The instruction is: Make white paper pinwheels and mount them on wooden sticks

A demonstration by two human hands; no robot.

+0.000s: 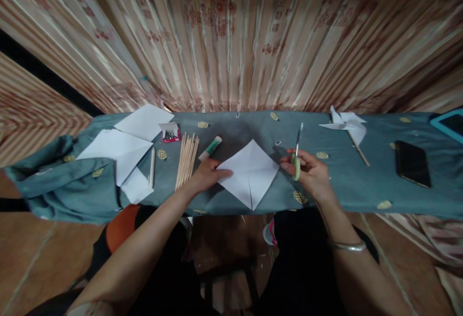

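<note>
A square sheet of white paper [246,166] lies turned like a diamond in front of me, with crease lines and a slit running up from its near corner. My left hand [209,175] grips its left corner, thumb on top. In my right hand [307,169] is a pair of scissors [297,161] with green handles, the blades pointing up and away from me. The right fingertips are close to the paper's right corner; whether they touch it I cannot tell. Just beyond my left hand lies a glue stick [210,148], beside a bundle of wooden sticks [187,158].
Left on the cloth-covered table [347,188] are more paper sheets [119,147], a small red box [170,132] of metal pins and a white pen-like stick [152,167]. To the right lie a paper pinwheel [347,125], a black phone [412,163] and a blue-edged device [448,123]. A curtain [231,41] hangs behind.
</note>
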